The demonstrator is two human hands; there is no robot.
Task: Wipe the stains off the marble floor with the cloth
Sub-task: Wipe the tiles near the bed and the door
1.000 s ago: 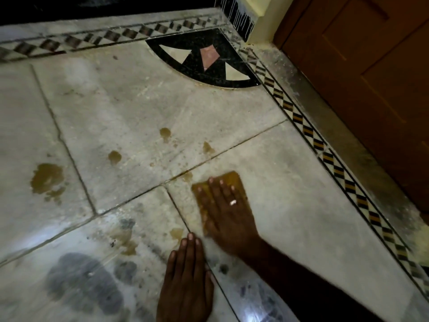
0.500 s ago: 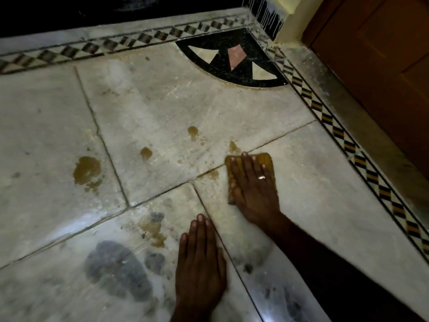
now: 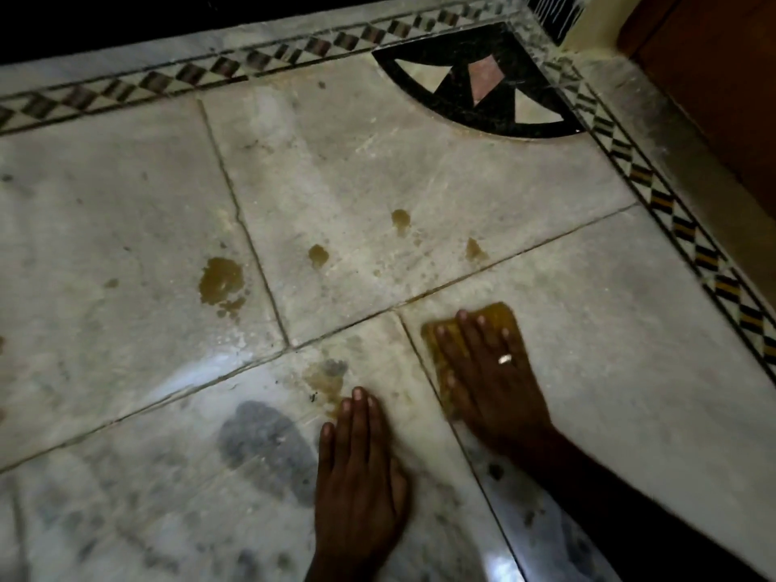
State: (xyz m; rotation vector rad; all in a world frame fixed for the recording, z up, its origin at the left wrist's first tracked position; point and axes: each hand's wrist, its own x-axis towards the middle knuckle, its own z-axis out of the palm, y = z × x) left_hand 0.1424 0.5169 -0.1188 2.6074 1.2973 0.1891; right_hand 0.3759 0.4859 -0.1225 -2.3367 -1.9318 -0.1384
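The right hand (image 3: 491, 380) lies flat with its fingers spread on a yellow cloth (image 3: 502, 319), pressing it against the marble floor (image 3: 420, 170); a ring (image 3: 505, 359) shows on one finger. The cloth is mostly covered by the hand, with only its far edge and a strip along its left side showing, and this part of the picture is blurred. It sits just right of the grout joint that runs toward the near edge of the floor, and just on the near side of the crossing joint.

The left hand (image 3: 357, 472) rests open, palm down, on the neighbouring slab, fingers together, holding nothing. Its fingertips touch a smeared brown stain (image 3: 325, 378) beside a grey patch.

Further stains lie on the slabs beyond: a large brown blot (image 3: 220, 281) to the left of the far grout joint, and three small spots (image 3: 319, 256) (image 3: 401, 218) (image 3: 475, 249) to its right, the last of them close to the joint above the cloth.

A chequered inlay border (image 3: 655, 199) runs along the right and far edges of the floor, with a black quarter-circle inlay (image 3: 478, 90) in the far right corner. A brown wooden door (image 3: 722, 77) stands beyond the right edge.
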